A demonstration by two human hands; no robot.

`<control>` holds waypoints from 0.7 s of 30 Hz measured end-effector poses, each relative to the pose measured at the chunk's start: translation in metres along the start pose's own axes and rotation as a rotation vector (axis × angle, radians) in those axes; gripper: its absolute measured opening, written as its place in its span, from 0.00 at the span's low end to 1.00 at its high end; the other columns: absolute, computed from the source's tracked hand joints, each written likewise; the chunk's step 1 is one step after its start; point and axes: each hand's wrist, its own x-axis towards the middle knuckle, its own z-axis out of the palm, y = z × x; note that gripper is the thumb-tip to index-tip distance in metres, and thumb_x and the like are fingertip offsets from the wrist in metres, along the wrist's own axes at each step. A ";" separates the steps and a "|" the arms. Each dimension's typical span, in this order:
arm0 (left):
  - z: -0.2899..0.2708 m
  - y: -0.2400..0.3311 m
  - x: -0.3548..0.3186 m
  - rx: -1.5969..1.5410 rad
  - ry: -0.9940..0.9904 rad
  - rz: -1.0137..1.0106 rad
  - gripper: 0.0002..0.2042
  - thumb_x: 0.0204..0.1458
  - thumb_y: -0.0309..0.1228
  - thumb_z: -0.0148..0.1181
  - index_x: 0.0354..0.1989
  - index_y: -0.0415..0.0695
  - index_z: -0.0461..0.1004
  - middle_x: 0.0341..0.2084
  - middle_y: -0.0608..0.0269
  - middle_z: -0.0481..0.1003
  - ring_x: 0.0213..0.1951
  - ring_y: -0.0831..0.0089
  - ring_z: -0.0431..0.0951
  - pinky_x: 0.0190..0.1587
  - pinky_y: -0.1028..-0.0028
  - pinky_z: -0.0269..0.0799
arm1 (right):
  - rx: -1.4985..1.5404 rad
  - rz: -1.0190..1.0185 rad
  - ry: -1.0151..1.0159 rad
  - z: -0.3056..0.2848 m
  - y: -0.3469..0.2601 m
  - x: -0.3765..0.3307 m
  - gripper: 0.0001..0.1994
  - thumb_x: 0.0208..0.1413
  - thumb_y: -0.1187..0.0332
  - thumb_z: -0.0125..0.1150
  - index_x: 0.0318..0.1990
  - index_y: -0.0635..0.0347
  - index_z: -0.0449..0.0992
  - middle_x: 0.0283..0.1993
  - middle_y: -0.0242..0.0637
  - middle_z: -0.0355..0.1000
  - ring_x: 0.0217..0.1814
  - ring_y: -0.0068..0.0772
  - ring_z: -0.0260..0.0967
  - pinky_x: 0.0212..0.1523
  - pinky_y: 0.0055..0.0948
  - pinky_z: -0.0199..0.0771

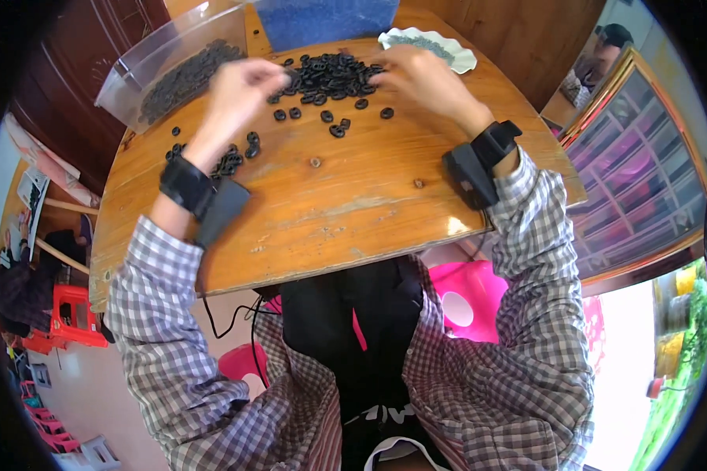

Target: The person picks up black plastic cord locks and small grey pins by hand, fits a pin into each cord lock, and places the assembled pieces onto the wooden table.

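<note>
A pile of small black oval plastic pieces with holes (334, 76) lies at the far middle of the wooden table (353, 184). My left hand (247, 85) hovers at the pile's left edge, thumb and fingers drawn together; whatever is between the tips is too blurred to make out. On the right side of the pile is my right hand (423, 77), its fingers bent toward the black pieces and smeared by motion. Several loose pieces (327, 116) are scattered on the near side of the pile. A smaller group of black pieces (229, 162) sits beside my left wrist, partly hidden by it.
A clear plastic bin (122, 86) holding many dark pieces stands far left, beside a blue bin (326, 20). Behind my right hand is a white wavy-edged dish (465, 60) with small grey-green bits. A framed glass panel (644, 165) stands at the right.
</note>
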 end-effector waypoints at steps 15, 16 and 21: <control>-0.104 -0.099 0.114 0.852 0.350 -0.108 0.14 0.47 0.34 0.47 0.42 0.46 0.71 0.37 0.44 0.71 0.42 0.50 0.71 0.43 0.57 0.66 | -0.114 0.397 -0.178 0.009 0.099 -0.031 0.16 0.48 0.72 0.47 0.45 0.62 0.70 0.43 0.52 0.68 0.45 0.52 0.64 0.45 0.40 0.63; -0.096 -0.085 0.111 0.814 0.364 -0.026 0.14 0.47 0.33 0.46 0.42 0.46 0.70 0.37 0.43 0.71 0.42 0.50 0.70 0.43 0.58 0.66 | -0.132 0.394 -0.187 0.009 0.098 -0.030 0.16 0.46 0.74 0.46 0.46 0.62 0.70 0.44 0.52 0.67 0.46 0.53 0.64 0.46 0.40 0.63; -0.044 -0.015 0.091 0.574 -0.056 0.341 0.15 0.49 0.30 0.51 0.45 0.40 0.68 0.32 0.51 0.75 0.36 0.60 0.76 0.38 0.68 0.71 | -0.200 0.401 -0.218 0.009 0.097 -0.029 0.18 0.45 0.73 0.45 0.46 0.61 0.70 0.44 0.52 0.68 0.46 0.52 0.64 0.47 0.39 0.63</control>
